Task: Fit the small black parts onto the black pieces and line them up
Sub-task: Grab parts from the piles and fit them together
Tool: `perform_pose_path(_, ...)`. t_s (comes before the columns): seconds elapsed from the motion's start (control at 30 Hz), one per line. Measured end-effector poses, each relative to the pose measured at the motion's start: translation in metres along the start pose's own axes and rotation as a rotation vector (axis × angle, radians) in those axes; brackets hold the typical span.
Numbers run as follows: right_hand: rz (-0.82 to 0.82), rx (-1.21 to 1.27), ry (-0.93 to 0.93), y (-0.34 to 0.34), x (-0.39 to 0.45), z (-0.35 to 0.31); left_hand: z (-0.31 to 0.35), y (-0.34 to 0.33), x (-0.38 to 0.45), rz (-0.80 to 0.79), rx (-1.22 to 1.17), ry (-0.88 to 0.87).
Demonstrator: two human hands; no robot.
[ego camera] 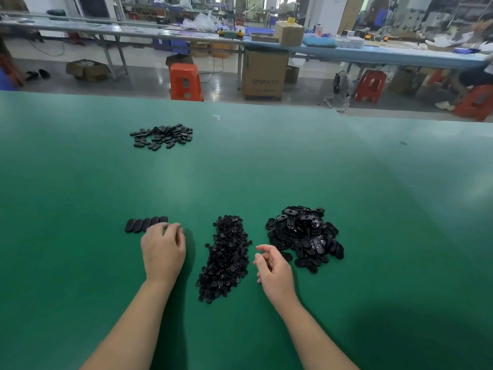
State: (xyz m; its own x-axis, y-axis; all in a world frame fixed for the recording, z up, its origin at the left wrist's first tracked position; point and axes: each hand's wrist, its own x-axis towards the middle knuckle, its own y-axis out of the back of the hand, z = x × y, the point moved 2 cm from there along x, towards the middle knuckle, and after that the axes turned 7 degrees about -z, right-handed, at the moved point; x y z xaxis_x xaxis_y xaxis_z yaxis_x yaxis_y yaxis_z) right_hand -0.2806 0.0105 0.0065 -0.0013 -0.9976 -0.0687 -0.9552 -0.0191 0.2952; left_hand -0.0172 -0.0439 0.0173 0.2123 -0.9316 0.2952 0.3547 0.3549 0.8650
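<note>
Our left hand [163,249] rests curled at the right end of the row of finished pieces [145,224]; whether it holds one we cannot tell. We should butt each new piece flush against the row. Our right hand [272,268] hangs loose and empty between the small-parts heap [225,256] and the oval-piece pile [304,236]. A further pile [162,136] lies well apart across the green table [266,161].

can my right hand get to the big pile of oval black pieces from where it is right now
Probably yes. The right hand hovers just left of the pile of oval pieces, fingers loosely curled and holding nothing visible. Only bare green table lies between them, so the way looks free.
</note>
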Motion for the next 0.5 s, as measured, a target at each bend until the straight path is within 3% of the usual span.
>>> perform_pose_path(0.2, -0.004, -0.022, -0.006, 0.0, -0.001, -0.002, 0.018, -0.007, -0.012, -0.202, -0.189, -0.11)
perform_pose_path(0.5, 0.004, -0.083, -0.004, -0.002, -0.004, -0.006, 0.018, -0.013, -0.027, -0.2, -0.168, -0.17)
